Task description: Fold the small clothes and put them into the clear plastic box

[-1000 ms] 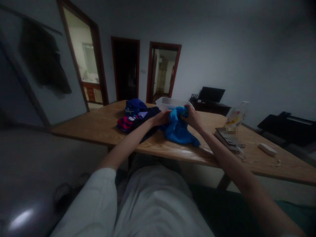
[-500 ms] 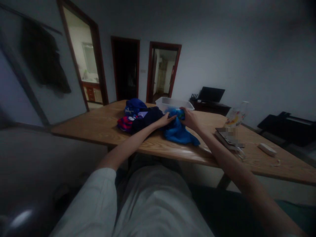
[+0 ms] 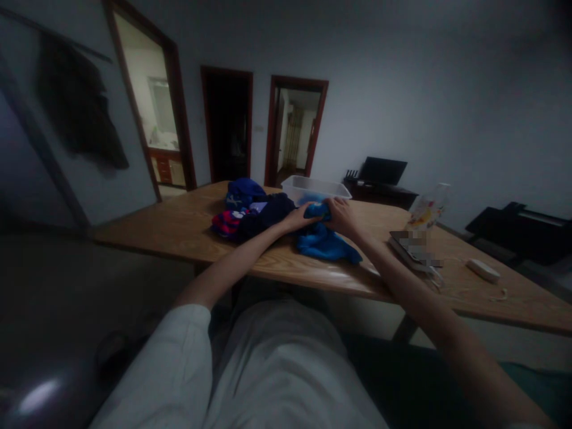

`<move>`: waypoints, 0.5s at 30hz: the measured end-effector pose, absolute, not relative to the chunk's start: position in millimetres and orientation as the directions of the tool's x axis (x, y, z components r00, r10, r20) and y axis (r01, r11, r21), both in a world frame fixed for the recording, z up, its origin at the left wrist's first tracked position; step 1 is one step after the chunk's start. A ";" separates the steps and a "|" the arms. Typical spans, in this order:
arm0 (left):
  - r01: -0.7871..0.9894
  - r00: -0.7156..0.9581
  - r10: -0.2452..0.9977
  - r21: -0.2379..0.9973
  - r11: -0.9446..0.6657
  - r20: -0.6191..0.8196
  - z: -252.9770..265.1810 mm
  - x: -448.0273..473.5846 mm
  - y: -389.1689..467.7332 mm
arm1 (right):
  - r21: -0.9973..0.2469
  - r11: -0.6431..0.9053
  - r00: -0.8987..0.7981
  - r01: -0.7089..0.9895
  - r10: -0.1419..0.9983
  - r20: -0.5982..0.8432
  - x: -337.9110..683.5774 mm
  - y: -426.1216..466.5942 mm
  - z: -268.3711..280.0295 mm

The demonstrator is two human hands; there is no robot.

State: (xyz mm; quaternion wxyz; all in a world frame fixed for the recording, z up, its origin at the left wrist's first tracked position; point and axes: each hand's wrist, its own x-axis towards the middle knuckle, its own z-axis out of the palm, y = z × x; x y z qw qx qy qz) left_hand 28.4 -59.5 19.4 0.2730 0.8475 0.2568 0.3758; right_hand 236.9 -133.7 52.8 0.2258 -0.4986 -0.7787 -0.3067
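Note:
A bunched blue cloth (image 3: 317,210) is between my two hands, just above the table (image 3: 147,229). My left hand (image 3: 298,219) grips its left side, and my right hand (image 3: 339,215) has its fingers curled over the right side. Below them more blue cloth (image 3: 326,245) spreads on the tabletop; whether it is the same piece I cannot tell. Left of my left hand lies a dark navy cloth (image 3: 270,215). Beside that are a red-and-purple striped cloth (image 3: 227,223) and a royal blue cloth (image 3: 245,192) with a light mark.
Behind my hands stands a clear plastic bin (image 3: 295,183) with something blue inside. To the right are a dark-covered book or notebook (image 3: 409,249), a clear patterned container (image 3: 429,208) and a white case (image 3: 482,270). The table's front edge runs before my lap.
The blue cloth in my hands has become more compact and smooth. My right hand has shifted slightly down and over it, and my left hand has come a little lower.

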 end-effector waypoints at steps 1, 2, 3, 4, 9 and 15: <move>0.231 0.583 0.640 0.654 -0.721 0.499 20.3 27.8 -60.5 | 0.223 0.328 -0.391 0.918 0.652 0.650 237.7 -132.9 52.4; 0.227 0.577 0.642 0.656 -0.720 0.505 21.1 27.2 -61.4 | 0.190 0.343 -0.381 0.920 0.667 0.640 238.3 -132.3 52.0; 0.215 0.570 0.643 0.662 -0.718 0.511 21.8 26.8 -62.1 | 0.157 0.357 -0.371 0.921 0.681 0.631 238.8 -132.0 51.6; 0.201 0.564 0.644 0.671 -0.713 0.516 22.3 26.5 -62.6 | 0.128 0.366 -0.361 0.922 0.690 0.627 239.0 -132.1 51.5; 0.107 0.573 0.647 0.736 -0.668 0.504 23.4 28.9 -59.2 | 0.083 0.377 -0.339 0.923 0.688 0.642 236.9 -137.6 54.0; -0.002 0.557 0.666 0.803 -0.596 0.496 19.9 37.2 -48.7 | 0.093 0.364 -0.332 0.927 0.678 0.655 231.7 -140.3 51.7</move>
